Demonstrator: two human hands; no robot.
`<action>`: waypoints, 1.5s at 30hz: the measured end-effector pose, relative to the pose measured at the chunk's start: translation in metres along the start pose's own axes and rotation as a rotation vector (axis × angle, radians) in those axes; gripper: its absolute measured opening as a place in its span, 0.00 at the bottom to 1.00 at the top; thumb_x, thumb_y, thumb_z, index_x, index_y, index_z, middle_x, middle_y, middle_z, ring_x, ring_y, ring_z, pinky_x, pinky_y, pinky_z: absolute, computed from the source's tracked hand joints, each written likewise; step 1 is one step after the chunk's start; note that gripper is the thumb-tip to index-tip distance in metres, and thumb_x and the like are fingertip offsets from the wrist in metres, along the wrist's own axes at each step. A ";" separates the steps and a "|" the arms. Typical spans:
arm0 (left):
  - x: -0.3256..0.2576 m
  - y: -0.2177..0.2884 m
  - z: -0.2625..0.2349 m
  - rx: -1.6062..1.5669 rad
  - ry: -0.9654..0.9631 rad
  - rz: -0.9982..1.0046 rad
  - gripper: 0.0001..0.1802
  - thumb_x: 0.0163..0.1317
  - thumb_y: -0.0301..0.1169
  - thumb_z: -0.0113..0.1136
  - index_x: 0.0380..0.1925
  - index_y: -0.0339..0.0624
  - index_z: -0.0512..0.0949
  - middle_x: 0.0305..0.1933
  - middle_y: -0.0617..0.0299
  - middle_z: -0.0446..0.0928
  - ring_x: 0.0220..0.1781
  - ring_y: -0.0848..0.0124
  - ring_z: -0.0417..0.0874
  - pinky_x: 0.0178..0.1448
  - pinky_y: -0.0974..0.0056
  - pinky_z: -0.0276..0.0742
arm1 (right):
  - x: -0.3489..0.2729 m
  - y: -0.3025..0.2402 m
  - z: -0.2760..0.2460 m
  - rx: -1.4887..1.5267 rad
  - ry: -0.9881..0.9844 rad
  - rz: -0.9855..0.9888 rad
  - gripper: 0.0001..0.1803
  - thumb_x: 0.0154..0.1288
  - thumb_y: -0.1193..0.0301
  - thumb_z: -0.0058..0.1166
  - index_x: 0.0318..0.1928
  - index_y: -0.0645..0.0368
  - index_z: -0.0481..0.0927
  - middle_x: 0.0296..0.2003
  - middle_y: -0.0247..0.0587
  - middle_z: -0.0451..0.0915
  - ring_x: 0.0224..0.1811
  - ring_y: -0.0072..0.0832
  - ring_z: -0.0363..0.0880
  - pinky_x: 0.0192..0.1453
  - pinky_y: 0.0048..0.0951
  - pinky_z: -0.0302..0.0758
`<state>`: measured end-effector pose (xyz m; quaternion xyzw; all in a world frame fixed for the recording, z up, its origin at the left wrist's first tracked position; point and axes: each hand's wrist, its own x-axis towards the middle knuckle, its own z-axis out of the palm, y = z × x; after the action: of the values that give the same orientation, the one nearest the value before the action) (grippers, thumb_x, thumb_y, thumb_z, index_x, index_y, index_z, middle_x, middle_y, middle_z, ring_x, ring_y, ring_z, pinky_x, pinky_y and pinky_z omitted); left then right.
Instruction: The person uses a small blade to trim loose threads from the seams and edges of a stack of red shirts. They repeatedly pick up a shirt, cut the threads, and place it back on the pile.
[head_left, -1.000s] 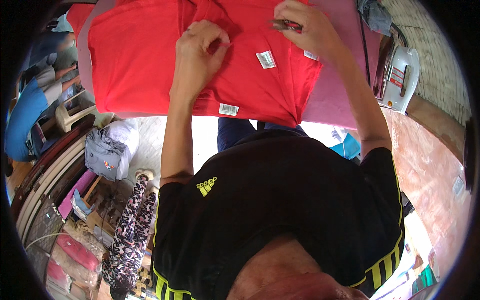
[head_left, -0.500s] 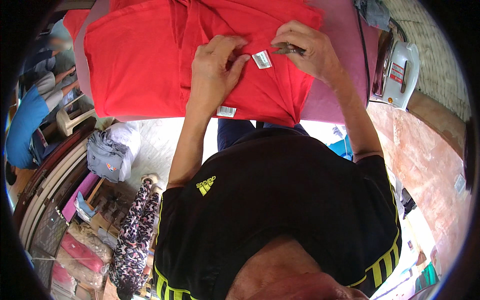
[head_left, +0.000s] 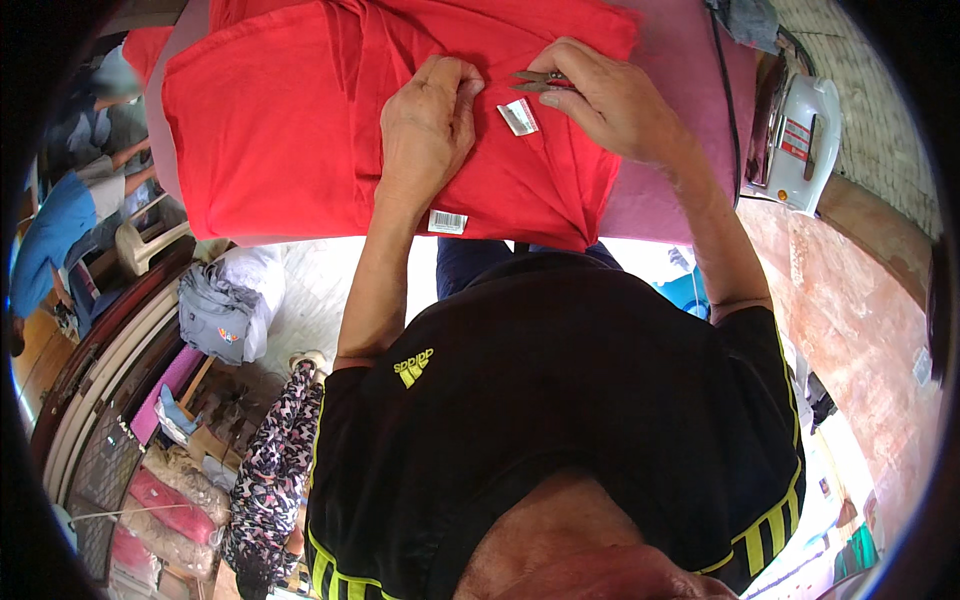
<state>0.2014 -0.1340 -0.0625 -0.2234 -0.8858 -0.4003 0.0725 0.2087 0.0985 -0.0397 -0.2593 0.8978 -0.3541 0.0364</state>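
Observation:
Red cloth [head_left: 270, 120], looking like a garment, lies spread with folds over a mauve padded board [head_left: 670, 200]. My left hand [head_left: 428, 120] is closed, thumb against fingers, pinching up a bit of this cloth; the exact spot is hidden under the fingers. In my right hand [head_left: 610, 100] is a small pair of dark thread snips [head_left: 540, 82], blades apart and pointing left toward the pinched cloth. A white label [head_left: 519, 117] lies on the cloth just below the snips. Another white label [head_left: 447, 221] with bars sits at the cloth's near edge.
A white iron [head_left: 805, 145] stands to the right of the board, near a black cord [head_left: 733, 110]. Grey cloth [head_left: 748, 22] lies at the far right. At left are a person in blue [head_left: 55, 225], a grey bag [head_left: 215, 315] and, lower, a person in patterned clothes [head_left: 270, 480].
My left thumb and fingers have closed together on the cloth. The right hand has moved slightly left and up, and the snips' blades now show apart. The label has tilted slightly.

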 end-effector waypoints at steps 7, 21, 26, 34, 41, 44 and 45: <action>-0.001 0.003 0.002 -0.027 0.026 -0.010 0.03 0.65 0.24 0.61 0.38 0.38 0.77 0.34 0.51 0.81 0.34 0.52 0.84 0.37 0.57 0.77 | 0.009 -0.012 0.003 -0.151 -0.047 0.085 0.12 0.69 0.63 0.55 0.47 0.55 0.76 0.42 0.40 0.79 0.46 0.44 0.82 0.46 0.46 0.80; -0.073 -0.011 -0.108 -0.859 -0.437 -0.358 0.06 0.69 0.17 0.51 0.38 0.32 0.78 0.31 0.59 0.79 0.29 0.75 0.80 0.32 0.69 0.74 | -0.001 0.013 -0.001 0.239 -0.051 0.123 0.13 0.71 0.64 0.57 0.51 0.54 0.77 0.42 0.38 0.82 0.38 0.31 0.81 0.43 0.33 0.76; -0.072 0.004 -0.124 -0.171 -0.564 -0.300 0.04 0.60 0.23 0.68 0.33 0.33 0.84 0.30 0.55 0.82 0.29 0.65 0.83 0.31 0.64 0.75 | 0.000 0.024 0.005 0.433 -0.016 0.111 0.14 0.73 0.75 0.54 0.56 0.62 0.74 0.47 0.34 0.80 0.52 0.22 0.80 0.59 0.27 0.75; 0.002 0.016 0.001 -0.123 0.036 -0.029 0.07 0.57 0.26 0.69 0.36 0.39 0.85 0.34 0.57 0.81 0.32 0.59 0.84 0.36 0.59 0.80 | 0.000 0.011 0.005 0.483 0.025 0.164 0.20 0.70 0.78 0.56 0.60 0.63 0.70 0.53 0.44 0.80 0.59 0.28 0.80 0.65 0.30 0.73; -0.005 0.015 0.023 0.178 0.117 0.091 0.08 0.54 0.27 0.70 0.35 0.44 0.85 0.36 0.58 0.81 0.33 0.57 0.84 0.36 0.58 0.80 | -0.003 0.011 0.007 0.463 0.064 0.161 0.17 0.73 0.76 0.53 0.59 0.62 0.70 0.53 0.46 0.80 0.56 0.27 0.80 0.60 0.30 0.74; -0.003 0.010 0.028 0.209 0.159 0.119 0.07 0.51 0.26 0.68 0.31 0.44 0.82 0.34 0.59 0.78 0.31 0.57 0.82 0.34 0.56 0.79 | 0.000 0.005 -0.001 0.308 -0.012 0.215 0.14 0.73 0.75 0.52 0.57 0.61 0.73 0.49 0.44 0.80 0.52 0.28 0.82 0.55 0.30 0.75; -0.002 0.009 0.029 0.207 0.177 0.122 0.07 0.49 0.25 0.68 0.29 0.44 0.81 0.32 0.59 0.76 0.30 0.57 0.82 0.32 0.56 0.78 | 0.001 0.005 -0.001 0.246 0.002 0.139 0.13 0.72 0.75 0.53 0.56 0.60 0.74 0.48 0.43 0.80 0.50 0.30 0.83 0.53 0.31 0.76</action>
<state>0.2086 -0.1077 -0.0763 -0.2319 -0.8972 -0.3200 0.1971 0.2057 0.1019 -0.0424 -0.1899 0.8634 -0.4585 0.0913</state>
